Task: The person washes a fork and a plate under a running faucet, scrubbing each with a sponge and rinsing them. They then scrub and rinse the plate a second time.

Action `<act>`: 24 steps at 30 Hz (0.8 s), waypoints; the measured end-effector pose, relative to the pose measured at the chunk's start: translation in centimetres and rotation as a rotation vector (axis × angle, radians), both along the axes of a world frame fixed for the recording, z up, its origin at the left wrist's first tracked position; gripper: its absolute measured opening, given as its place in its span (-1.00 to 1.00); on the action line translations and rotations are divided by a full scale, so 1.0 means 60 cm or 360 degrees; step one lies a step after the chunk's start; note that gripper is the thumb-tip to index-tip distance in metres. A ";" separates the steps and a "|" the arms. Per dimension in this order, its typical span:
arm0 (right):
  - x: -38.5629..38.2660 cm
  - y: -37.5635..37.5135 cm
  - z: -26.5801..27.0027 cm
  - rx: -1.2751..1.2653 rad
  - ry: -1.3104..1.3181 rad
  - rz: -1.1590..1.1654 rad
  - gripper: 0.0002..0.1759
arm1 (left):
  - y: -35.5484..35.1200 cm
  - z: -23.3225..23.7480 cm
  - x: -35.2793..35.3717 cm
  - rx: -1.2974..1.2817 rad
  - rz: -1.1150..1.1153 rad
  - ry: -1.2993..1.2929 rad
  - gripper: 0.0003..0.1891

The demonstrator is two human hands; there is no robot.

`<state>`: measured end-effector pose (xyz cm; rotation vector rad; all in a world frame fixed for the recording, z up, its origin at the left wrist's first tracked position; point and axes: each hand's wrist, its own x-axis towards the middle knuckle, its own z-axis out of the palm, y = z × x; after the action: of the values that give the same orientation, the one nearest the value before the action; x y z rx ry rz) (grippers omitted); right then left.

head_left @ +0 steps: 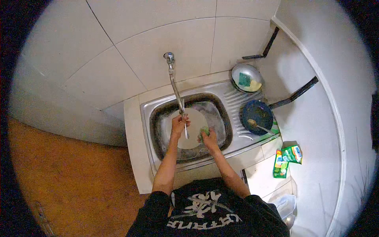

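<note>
Over the metal sink (pixel 219 148), my left hand (pixel 180 124) is closed on a shiny metal utensil (pixel 187 132), just under the spout of the faucet (pixel 176 87). The utensil's lower end points down, and its exact kind is hard to tell. To the right, my right hand (pixel 209 138) is closed around a green sponge (pixel 203 132). Below both hands a round, pale plate (pixel 191 143) lies in the basin. The two hands are apart.
On the ribbed drainboard (pixel 235 98) stand a metal pan (pixel 240 71) with a green scouring pad and a dark pan (pixel 252 112) holding a spoon (pixel 260 126). Green packets (pixel 280 168) lie on the right counter, near a clear plastic container (pixel 285 203).
</note>
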<state>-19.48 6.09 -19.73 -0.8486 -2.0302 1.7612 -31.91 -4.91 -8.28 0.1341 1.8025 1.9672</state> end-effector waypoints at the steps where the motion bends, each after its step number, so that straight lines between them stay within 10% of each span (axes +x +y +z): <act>1: -0.001 0.000 0.007 0.0031 -0.0019 -0.0038 -0.63 | 0.002 -0.010 -0.012 -0.0003 -0.0018 0.0038 -0.75; 12: -0.008 0.002 -0.018 -0.0041 0.0153 0.0011 -0.77 | 0.033 -0.063 -0.075 0.0423 -0.0050 0.0401 -0.77; 15: -0.003 0.004 0.000 -0.0038 0.0150 -0.0070 -0.79 | 0.035 -0.151 -0.108 -0.0257 -0.0143 0.0106 -0.72; 20: 0.001 0.004 0.009 -0.0095 0.0101 -0.0108 -0.78 | 0.041 -0.293 -0.147 -0.0884 0.0682 0.1743 -0.66; 24: 0.000 0.011 0.018 -0.0060 0.0053 -0.0002 -0.76 | 0.028 -0.140 -0.085 -0.0255 0.0141 0.0722 -0.63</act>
<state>-19.50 6.74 -18.66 -0.8257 -1.9807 1.8065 -37.03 -3.22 -16.65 0.4900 2.2757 1.9539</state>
